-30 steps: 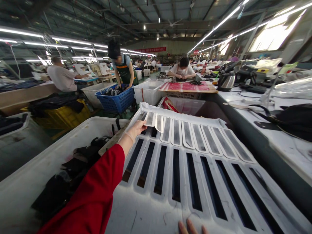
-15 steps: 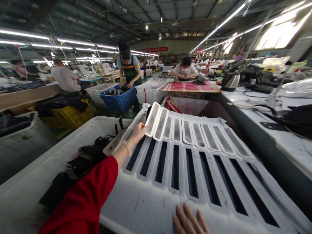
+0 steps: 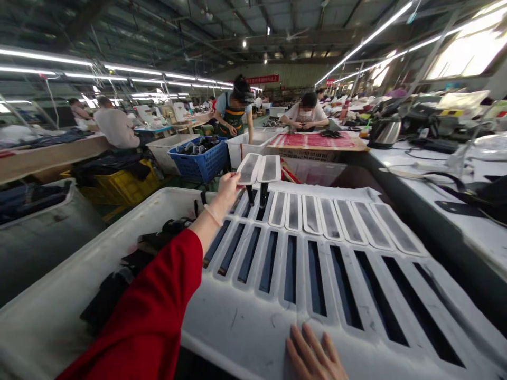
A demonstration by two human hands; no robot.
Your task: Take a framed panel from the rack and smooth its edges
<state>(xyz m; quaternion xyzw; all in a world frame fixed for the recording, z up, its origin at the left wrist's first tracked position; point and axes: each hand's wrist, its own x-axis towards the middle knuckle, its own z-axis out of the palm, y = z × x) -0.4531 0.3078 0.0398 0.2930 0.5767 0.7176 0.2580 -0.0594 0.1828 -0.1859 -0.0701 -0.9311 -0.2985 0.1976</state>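
Left hand [image 3: 228, 186] outstretched, fingers pinching lifted flap [image 3: 249, 168].

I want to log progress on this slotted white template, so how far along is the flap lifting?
Done: the two leftmost flaps are raised off the white template, exposing dark strips below. In hand: the left hand pinches the edge of those raised flaps, while the right hand lies flat on the template's near edge. Left: the remaining flaps to the right lie flat.

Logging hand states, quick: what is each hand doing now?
Left hand: pinching the lifted flaps.
Right hand: open, flat on the white template.
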